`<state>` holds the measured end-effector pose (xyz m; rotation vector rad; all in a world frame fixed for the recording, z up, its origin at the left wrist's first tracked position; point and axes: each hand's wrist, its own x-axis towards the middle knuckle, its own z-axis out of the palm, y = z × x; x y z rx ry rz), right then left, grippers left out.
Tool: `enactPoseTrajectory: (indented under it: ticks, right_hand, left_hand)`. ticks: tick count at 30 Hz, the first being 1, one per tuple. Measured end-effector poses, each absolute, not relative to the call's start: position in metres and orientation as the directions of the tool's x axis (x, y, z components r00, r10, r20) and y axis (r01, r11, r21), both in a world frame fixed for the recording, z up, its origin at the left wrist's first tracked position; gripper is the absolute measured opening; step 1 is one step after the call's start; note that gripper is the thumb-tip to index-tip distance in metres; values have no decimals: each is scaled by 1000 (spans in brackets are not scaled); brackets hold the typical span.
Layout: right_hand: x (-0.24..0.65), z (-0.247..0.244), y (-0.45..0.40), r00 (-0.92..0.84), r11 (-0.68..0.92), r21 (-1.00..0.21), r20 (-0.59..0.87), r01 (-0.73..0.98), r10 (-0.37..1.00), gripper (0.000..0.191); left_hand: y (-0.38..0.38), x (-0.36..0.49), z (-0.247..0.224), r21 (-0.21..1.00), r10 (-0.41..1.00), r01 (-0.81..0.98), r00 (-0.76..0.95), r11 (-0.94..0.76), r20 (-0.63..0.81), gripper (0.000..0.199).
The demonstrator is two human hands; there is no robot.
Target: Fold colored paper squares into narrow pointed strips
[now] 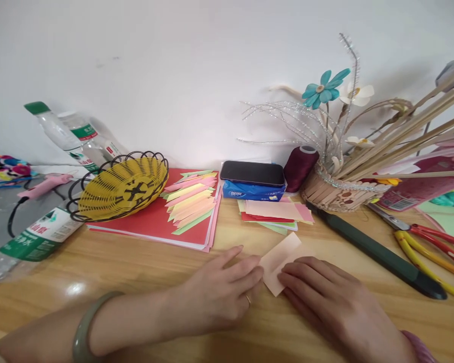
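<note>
A small pale peach piece of paper [275, 267] lies slanted between my two hands, just above or on the wooden table. My left hand [227, 285] closes on its left edge, with the index finger raised away from the others and the thumb mostly hidden. On the right edge, my right hand [331, 295] has its fingers bent together over the paper. Behind it sits a pile of loose paper pieces [274, 210] in pink, peach, red and green. Folded coloured paper strips [192, 201] lie in a row on a stack of red sheets [136, 233].
A yellow wicker basket [124, 189] and plastic bottles [45, 234] stand left, near a pink glue gun [47, 185]. A phone [252, 173] rests on a blue tissue pack [253, 190] beside a maroon thread cone [300, 166]. Right are a flower basket [340, 196], dark green tool [382, 252] and pliers [431, 237].
</note>
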<state>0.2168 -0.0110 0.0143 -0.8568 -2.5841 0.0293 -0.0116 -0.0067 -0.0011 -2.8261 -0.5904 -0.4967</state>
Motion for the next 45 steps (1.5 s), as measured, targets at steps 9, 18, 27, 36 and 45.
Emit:
enactPoseTrajectory:
  ticks: [9,18,27,36,45]
  right_hand:
    - [213,14,-11,-666,706,-429,270,564,696,13]
    - [213,7,-9,-595,594,-564,211,574,775,12]
    - [208,0,-9,-478,484,-596,183,641,859,17]
    - [205,1,-8,-453,464,-577,176,672,874,18]
    - [203,4,-8,-442,448,-579,163,681,882,18]
  left_hand:
    - [-9,-11,-4,-68,383,433,852,-899,358,30]
    - [-11,-9,-3,-49,405,444,852,-895,332,30]
    - [-15,-6,0,-54,406,450,845,-891,348,29]
    - [-15,-5,-3,-46,442,464,866,-885,232,38]
    - [-14,-3,-3,10,460,478,839,-878,290,33]
